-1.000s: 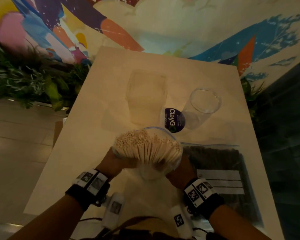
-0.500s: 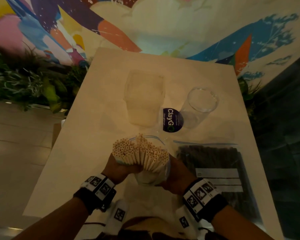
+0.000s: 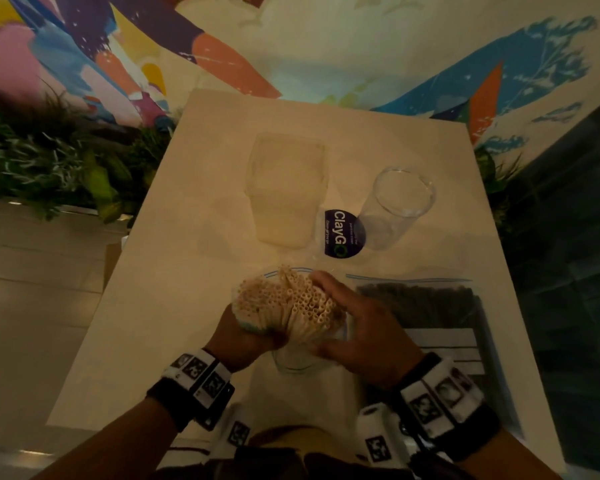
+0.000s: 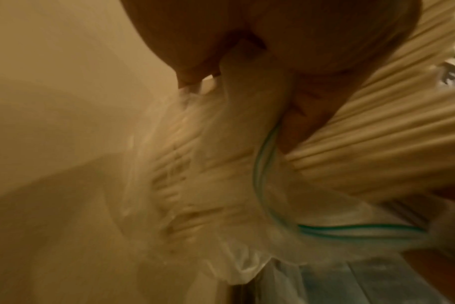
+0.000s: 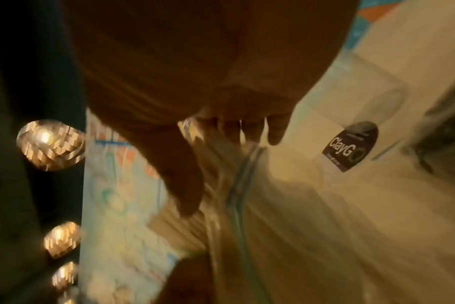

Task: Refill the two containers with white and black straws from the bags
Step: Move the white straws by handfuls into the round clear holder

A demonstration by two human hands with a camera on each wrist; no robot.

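The left hand grips the bundle of white straws together with the crumpled zip bag, its fingers curled round the lower part, near the front edge of the table. The right hand lies against the right side of the bundle with fingers fairly straight and slightly spread, the fingertips touching the straw ends; it pinches nothing that I can see. The straw tops are fanned out and uneven, so the main danger, I think, is that some straws slip from the loose side and scatter on the table or fall over its front edge when the bag is pulled away. The thin plastic may also drag a few straws with it. A glass container seems to stand under the bundle, but it is mostly hidden, so I cannot tell if the straws enter it; if they miss the rim, they could push it over. The second clear container stands toward the far right of the table, beside a round sticker, and the bag of black straws lies at the right edge, just beside the right hand, which could brush it.
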